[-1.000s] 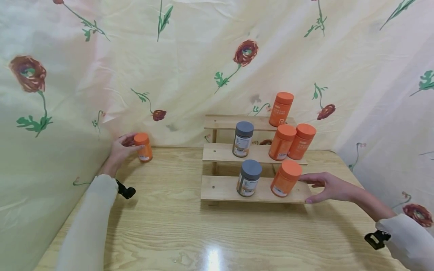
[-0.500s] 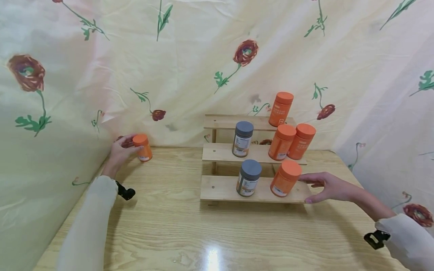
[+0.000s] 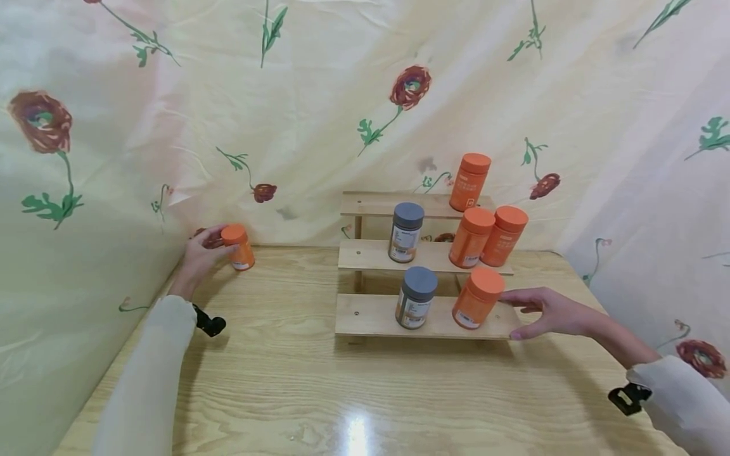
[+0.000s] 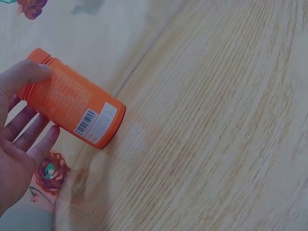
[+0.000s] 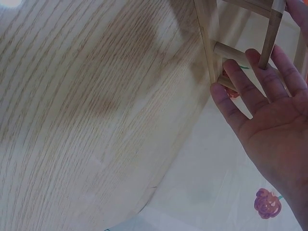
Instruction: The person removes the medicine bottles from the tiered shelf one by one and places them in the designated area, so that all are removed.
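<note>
At the back left of the table, my left hand (image 3: 198, 256) grips an orange jar (image 3: 243, 256) near its lid. In the left wrist view the thumb lies across the front of the jar (image 4: 72, 103), with fingers behind; its label and barcode show. My right hand (image 3: 556, 313) holds the right end of a three-tier wooden rack (image 3: 365, 323), thumb at the front edge of the lowest board and fingers toward its back edge. Seen from the right wrist, the fingers (image 5: 243, 94) reach out beside the rack's wooden leg (image 5: 272, 38).
On the lowest board stand a grey-lidded jar (image 3: 416, 297) and an orange jar (image 3: 478, 299). The middle board carries another grey-lidded jar (image 3: 405, 233) and two orange jars (image 3: 471, 237). One orange jar (image 3: 470, 182) tops the rack. Flowered cloth (image 3: 319, 114) hangs close behind the table.
</note>
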Action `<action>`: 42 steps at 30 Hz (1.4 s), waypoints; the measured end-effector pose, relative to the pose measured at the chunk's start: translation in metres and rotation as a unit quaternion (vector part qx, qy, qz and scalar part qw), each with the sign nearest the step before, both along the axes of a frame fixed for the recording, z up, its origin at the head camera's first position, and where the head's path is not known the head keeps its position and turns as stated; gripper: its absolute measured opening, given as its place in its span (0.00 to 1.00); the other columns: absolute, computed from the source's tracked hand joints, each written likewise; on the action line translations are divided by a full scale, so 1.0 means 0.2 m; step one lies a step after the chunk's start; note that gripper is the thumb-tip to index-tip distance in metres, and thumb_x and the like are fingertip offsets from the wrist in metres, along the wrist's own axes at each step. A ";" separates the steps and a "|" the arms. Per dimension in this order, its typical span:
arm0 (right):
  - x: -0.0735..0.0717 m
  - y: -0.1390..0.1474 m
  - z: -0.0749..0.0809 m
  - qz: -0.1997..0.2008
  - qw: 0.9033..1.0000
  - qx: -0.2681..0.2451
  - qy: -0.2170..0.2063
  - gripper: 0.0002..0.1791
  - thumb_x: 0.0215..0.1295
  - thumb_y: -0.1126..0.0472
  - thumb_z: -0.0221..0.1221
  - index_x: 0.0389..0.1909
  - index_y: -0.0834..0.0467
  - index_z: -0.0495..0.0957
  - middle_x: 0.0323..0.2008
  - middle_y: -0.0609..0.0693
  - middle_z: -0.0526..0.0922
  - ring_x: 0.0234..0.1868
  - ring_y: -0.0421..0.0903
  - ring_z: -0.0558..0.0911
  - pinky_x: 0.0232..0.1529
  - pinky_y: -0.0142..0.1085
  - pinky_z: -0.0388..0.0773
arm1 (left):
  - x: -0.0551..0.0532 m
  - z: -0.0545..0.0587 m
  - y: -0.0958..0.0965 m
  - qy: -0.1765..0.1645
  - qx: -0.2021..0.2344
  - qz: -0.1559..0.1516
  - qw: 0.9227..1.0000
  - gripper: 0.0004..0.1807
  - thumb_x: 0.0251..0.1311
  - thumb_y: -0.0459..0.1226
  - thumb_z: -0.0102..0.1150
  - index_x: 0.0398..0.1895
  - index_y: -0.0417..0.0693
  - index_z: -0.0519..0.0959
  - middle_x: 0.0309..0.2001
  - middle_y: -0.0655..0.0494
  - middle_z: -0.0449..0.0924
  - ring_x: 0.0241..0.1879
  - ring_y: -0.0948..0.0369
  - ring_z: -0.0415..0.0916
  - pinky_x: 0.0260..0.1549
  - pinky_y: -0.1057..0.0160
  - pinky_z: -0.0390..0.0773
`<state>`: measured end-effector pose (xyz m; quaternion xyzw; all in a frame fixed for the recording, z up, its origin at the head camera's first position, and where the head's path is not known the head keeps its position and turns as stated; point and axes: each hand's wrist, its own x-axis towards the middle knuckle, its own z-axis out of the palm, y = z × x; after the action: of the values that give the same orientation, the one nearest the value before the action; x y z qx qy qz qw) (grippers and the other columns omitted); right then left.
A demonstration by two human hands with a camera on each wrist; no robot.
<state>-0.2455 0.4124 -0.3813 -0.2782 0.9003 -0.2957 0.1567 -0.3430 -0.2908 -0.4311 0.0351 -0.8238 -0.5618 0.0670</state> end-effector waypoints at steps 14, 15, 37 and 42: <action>0.00 0.00 0.00 0.001 1.000 0.016 0.017 0.39 0.58 0.55 0.74 0.69 0.62 0.73 0.67 0.48 0.77 0.60 0.20 0.72 0.56 0.33 0.80 | -0.04 0.11 0.04 0.019 0.014 0.049 0.999 0.42 0.64 0.52 0.67 0.78 0.52 0.63 0.75 0.45 0.64 0.71 0.50 0.62 0.69 0.55 0.67; 0.00 0.00 0.00 0.000 1.000 0.017 0.017 0.39 0.58 0.55 0.74 0.69 0.62 0.73 0.67 0.50 0.77 0.60 0.20 0.72 0.56 0.33 0.80 | -0.04 0.14 0.05 0.026 0.017 0.056 0.998 0.42 0.64 0.52 0.68 0.77 0.51 0.64 0.75 0.45 0.65 0.72 0.50 0.61 0.71 0.53 0.65; 0.02 -0.02 0.04 -0.012 0.998 0.050 0.024 0.39 0.58 0.49 0.74 0.69 0.57 0.74 0.68 0.60 0.76 0.61 0.18 0.69 0.58 0.50 0.79 | -0.04 0.76 0.61 0.175 -0.035 -0.068 0.982 0.31 0.60 0.50 0.72 0.63 0.46 0.79 0.56 0.44 0.81 0.53 0.57 0.78 0.50 0.64 0.80; 0.02 -0.02 0.04 -0.012 0.998 0.053 0.022 0.40 0.57 0.47 0.74 0.69 0.57 0.74 0.69 0.60 0.76 0.61 0.18 0.68 0.59 0.54 0.78 | -0.04 0.91 0.81 0.179 -0.072 -0.131 0.972 0.31 0.61 0.50 0.71 0.63 0.46 0.78 0.54 0.46 0.82 0.55 0.57 0.78 0.60 0.54 0.75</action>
<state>-0.2421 0.4081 -0.3731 -0.2651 0.9213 -0.2430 0.1478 -0.3519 -0.1295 -0.2481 -0.1796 -0.8342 -0.5020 0.1413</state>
